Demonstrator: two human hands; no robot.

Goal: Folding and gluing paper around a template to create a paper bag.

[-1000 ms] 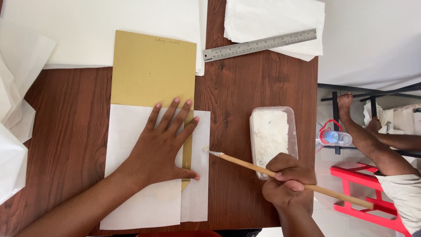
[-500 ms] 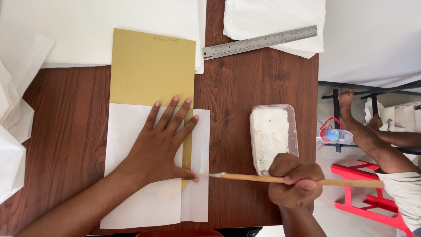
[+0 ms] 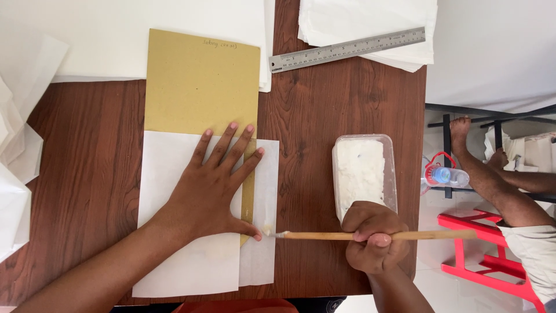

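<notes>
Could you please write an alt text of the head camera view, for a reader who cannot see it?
The left hand presses white paper flat over tan card on a wooden table, while the right hand holds a brush with its tip at the paper's edge, beside a tub of white paste.

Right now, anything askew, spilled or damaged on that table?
Nothing spilled or damaged. Only the steel ruler lies tilted, half on the stack of white sheets. Left hand flat on white paper; right hand holds a brush.
</notes>
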